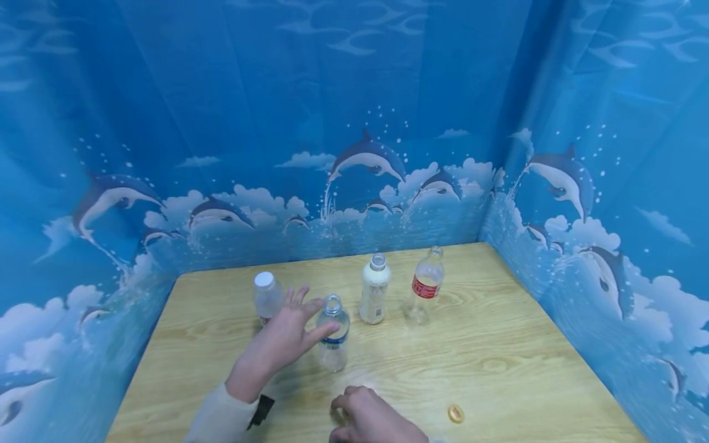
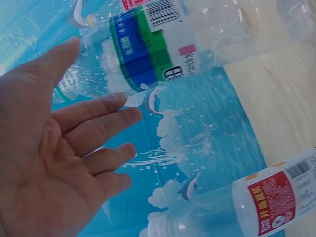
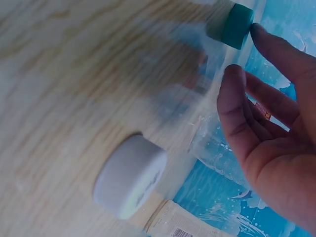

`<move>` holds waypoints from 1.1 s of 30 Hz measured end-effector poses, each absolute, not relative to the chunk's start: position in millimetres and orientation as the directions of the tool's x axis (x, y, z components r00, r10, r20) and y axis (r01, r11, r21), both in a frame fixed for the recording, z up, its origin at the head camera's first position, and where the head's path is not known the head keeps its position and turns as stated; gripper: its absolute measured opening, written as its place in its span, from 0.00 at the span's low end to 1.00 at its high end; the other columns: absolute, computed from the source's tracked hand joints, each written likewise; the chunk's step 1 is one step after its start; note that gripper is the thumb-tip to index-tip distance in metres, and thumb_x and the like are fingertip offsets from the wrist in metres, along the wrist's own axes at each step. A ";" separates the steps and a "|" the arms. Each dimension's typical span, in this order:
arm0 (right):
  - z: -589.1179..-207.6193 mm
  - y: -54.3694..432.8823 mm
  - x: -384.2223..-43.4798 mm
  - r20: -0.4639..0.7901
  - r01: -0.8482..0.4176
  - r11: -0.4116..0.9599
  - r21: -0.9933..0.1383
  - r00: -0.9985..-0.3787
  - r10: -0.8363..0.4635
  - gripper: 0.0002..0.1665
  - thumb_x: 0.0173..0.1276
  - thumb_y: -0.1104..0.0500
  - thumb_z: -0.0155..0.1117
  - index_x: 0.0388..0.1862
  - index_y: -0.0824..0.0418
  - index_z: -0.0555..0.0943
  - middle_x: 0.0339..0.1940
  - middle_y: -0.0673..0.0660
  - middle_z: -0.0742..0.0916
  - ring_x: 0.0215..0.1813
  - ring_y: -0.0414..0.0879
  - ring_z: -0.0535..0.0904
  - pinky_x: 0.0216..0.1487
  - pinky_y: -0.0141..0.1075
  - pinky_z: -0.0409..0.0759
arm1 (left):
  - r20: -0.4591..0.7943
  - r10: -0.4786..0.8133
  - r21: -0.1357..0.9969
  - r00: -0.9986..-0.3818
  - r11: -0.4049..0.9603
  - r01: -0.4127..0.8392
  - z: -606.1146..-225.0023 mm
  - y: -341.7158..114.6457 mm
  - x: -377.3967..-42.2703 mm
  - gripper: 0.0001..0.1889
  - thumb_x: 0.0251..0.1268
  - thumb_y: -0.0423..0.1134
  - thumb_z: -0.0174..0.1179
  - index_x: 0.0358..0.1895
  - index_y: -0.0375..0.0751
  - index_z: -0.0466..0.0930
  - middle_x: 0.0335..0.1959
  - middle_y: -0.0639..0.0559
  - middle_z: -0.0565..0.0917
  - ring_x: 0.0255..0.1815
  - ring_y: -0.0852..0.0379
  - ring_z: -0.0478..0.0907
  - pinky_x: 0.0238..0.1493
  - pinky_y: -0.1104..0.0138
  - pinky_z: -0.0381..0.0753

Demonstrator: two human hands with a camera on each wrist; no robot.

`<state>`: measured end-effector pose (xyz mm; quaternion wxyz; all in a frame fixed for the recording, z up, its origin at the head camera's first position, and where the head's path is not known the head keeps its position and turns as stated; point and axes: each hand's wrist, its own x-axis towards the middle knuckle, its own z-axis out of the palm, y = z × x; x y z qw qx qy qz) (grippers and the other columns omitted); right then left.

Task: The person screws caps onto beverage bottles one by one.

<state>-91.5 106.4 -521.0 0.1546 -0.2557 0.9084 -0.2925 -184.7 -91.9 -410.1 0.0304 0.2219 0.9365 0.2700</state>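
Observation:
My left hand [image 1: 285, 329] is beside an uncapped clear bottle [image 1: 334, 354], its thumb and fingers spread around the upper part. In the left wrist view this bottle [image 2: 212, 24] has a blue-and-green label, and the fingers [image 2: 106, 126] are extended around its neck end. My right hand [image 1: 376, 417] is low over the table at the front, fingers bent. The right wrist view shows a green bottle cap [image 3: 238, 27] at one fingertip, with the other fingertips a little apart from it. A white cap [image 3: 131, 177] lies nearby on the table.
A white-capped bottle [image 1: 266, 295] stands behind my left hand. Right of the clear bottle stand an open white bottle [image 1: 375, 295] and an open clear bottle [image 1: 429, 277] with a red label. An orange-yellow cap [image 1: 456, 413] lies front right. Blue dolphin curtains [image 1: 365, 123] surround the table.

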 end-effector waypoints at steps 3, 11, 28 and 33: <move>-523.0 106.9 -92.6 -0.108 -0.406 0.691 -0.597 -0.814 -0.571 0.22 0.66 0.49 0.78 0.54 0.57 0.89 0.36 0.42 0.87 0.32 0.27 0.73 0.35 0.23 0.77 | 0.068 0.420 0.534 -0.905 0.751 0.388 -413.2 -92.6 -183.8 0.36 0.73 0.66 0.61 0.71 0.42 0.79 0.75 0.37 0.76 0.83 0.26 0.55 0.76 0.32 0.62; -522.5 106.9 -91.9 -0.211 -0.316 0.702 -0.638 -0.805 -0.554 0.18 0.67 0.49 0.77 0.52 0.57 0.90 0.35 0.39 0.86 0.33 0.28 0.76 0.37 0.25 0.79 | 0.197 0.424 0.536 -0.884 0.708 0.459 -426.0 -92.7 -179.9 0.33 0.72 0.62 0.65 0.70 0.42 0.80 0.67 0.41 0.84 0.66 0.40 0.83 0.64 0.45 0.83; -514.2 117.1 -103.8 -0.065 -0.438 0.686 -0.581 -0.815 -0.575 0.07 0.62 0.57 0.75 0.38 0.55 0.88 0.30 0.39 0.80 0.31 0.28 0.71 0.33 0.22 0.75 | 0.264 0.428 0.497 -0.864 0.708 0.502 -430.8 -93.6 -183.6 0.33 0.70 0.61 0.67 0.68 0.40 0.82 0.64 0.43 0.86 0.64 0.44 0.85 0.64 0.49 0.84; -500.5 139.8 -120.8 0.185 -0.513 0.689 -0.511 -0.849 -0.495 0.14 0.53 0.58 0.75 0.40 0.59 0.86 0.32 0.43 0.80 0.32 0.30 0.72 0.34 0.22 0.75 | 0.262 0.426 0.495 -0.866 0.712 0.499 -431.5 -94.3 -184.1 0.32 0.70 0.61 0.67 0.66 0.40 0.83 0.63 0.42 0.87 0.66 0.40 0.83 0.67 0.46 0.82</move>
